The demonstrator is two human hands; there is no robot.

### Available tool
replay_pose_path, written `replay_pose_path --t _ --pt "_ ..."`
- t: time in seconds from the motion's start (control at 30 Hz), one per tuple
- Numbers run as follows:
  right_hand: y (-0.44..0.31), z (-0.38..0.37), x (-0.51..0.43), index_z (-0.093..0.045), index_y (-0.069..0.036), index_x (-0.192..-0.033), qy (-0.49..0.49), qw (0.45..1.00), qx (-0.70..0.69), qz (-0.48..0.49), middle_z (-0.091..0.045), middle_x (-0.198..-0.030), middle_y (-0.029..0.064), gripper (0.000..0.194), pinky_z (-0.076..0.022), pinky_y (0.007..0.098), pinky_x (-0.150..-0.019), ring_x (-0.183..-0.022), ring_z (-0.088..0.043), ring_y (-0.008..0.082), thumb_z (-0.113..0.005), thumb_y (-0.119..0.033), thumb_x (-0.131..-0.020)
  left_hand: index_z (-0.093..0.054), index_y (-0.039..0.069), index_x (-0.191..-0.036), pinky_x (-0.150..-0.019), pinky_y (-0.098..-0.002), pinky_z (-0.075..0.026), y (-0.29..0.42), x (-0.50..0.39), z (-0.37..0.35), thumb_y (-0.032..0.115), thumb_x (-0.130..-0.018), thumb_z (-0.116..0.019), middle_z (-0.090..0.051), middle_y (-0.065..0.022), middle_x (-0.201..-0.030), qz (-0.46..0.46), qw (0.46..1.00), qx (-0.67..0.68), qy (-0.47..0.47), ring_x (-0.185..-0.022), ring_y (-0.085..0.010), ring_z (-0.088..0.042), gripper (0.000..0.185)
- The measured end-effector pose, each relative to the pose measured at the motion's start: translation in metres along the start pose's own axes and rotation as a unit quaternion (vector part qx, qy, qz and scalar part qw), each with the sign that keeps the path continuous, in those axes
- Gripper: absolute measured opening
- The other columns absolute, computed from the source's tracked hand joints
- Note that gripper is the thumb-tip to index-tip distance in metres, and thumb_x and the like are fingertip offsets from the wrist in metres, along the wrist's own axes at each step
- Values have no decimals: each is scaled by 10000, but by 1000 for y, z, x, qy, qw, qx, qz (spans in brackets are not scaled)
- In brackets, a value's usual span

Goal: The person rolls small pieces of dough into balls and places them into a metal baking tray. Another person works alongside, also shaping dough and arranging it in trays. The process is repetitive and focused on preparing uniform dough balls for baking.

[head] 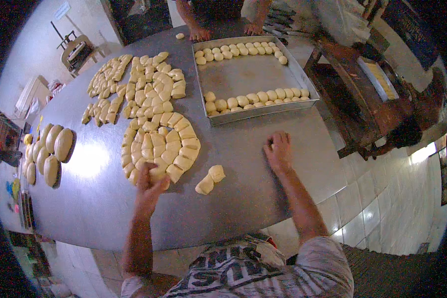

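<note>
My left hand (151, 180) is at the near edge of a large cluster of cut dough pieces (164, 145), its fingers over a piece; whether it grips one cannot be told. To the right of it, two loose dough pieces (210, 179) lie touching on the metal table (208, 216). My right hand (278, 151) rests low over the table with curled fingers, below the metal baking tray (260, 110); what is under its palm is hidden. Round dough balls (251, 98) line the near side of the tray, and more balls (242, 49) line its far side.
More cut dough (145, 85) lies behind the cluster. Long dough loaves (51, 149) are at the left. Across the table a co-worker's hands (200, 34) rest near the tray's far edge, by a small dough piece (180, 36). A wooden rack (342, 89) stands to the right.
</note>
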State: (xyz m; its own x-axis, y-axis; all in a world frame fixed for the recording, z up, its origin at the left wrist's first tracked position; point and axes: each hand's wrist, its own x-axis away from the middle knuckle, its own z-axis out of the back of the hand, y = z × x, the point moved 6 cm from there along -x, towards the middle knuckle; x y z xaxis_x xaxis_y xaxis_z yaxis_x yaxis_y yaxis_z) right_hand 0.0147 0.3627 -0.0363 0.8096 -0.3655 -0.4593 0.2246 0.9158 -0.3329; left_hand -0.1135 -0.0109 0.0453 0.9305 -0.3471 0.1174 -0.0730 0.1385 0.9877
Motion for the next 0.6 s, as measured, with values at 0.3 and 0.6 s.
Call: replay_pose_path --t 0.3,0.6 --pt "10 49 -23 -584 -37 -1089 -183 952 -195 -153 -605 -1117 114 289 -456 357 -916 -1088 -556 256 -644 -108 -816 -464 64 -1144 -808 -303 -502 -18 22 9 145 -900 -640 -563 -49 -1091 29 996 80 34 -1001 -161 -563 312" --pt "23 -62 -236 -622 -18 -1059 151 889 -417 -112 -648 -965 65 263 -483 306 -795 -888 -595 145 -640 -225 -897 -473 99 -909 -705 -241 -447 -29 25 -40 97 -910 -632 -540 9 -861 69 993 45 86 -797 -100 -526 160"
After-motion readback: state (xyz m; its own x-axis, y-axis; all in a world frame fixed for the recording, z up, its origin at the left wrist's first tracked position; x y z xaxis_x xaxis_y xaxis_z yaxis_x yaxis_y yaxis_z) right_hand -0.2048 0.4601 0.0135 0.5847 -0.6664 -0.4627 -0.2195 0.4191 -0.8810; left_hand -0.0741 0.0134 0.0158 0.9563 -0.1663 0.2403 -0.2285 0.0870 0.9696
